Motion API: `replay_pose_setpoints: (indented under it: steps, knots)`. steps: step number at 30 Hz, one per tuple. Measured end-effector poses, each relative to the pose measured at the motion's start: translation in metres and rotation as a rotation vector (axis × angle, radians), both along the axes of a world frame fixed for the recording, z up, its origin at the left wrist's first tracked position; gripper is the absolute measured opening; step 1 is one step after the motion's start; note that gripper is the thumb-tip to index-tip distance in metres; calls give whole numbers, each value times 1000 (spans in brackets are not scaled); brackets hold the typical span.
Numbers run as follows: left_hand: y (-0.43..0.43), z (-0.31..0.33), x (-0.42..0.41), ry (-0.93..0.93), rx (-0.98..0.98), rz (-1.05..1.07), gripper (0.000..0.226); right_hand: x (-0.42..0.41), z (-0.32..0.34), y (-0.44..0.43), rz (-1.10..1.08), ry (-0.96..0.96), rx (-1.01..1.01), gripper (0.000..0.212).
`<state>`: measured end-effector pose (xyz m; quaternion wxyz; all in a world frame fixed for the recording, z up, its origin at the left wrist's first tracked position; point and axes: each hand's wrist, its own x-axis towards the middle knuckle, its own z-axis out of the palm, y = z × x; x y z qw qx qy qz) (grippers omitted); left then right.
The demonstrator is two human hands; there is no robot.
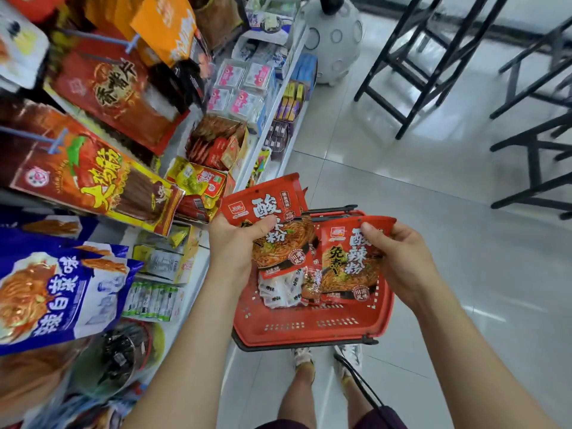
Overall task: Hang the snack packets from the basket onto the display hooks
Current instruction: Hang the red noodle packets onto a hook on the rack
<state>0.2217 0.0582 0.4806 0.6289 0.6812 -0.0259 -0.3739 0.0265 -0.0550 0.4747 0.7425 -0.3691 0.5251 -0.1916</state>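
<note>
In the head view you held two red snack packets over the one red basket (309,328). Your left hand (235,246) curled round the left packet (272,215), and your right hand (405,261) pinched the right packet (349,264) by its top corner. Two blue display hooks (57,142) jutted from the rack at left; the basket sat near the shelf edge (266,140), with open floor (464,274) to its right.
</note>
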Motion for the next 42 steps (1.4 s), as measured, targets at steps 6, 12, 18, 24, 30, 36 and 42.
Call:
replay_pose_setpoints:
  steps: [6,12,18,24,30,36,42]
  knots:
    - [9,42,-3,129,-147,-93,51,6,42,-27,316,-252,41,73]
    - [10,98,-23,166,-265,-58,47,29,109,-33,493,-264,-149,30]
    - [12,161,-46,134,-411,76,41,24,164,-22,312,-376,-169,26]
    - [19,212,-73,118,-495,291,38,25,214,-9,210,-543,-11,22]
    - [27,246,-96,239,-562,495,69,24,248,7,345,-650,50,14]
    - [54,282,-97,169,-560,617,46,36,281,16,305,-558,-226,8]
    - [118,332,-87,-240,-395,772,47,46,305,31,342,-320,-962,23]
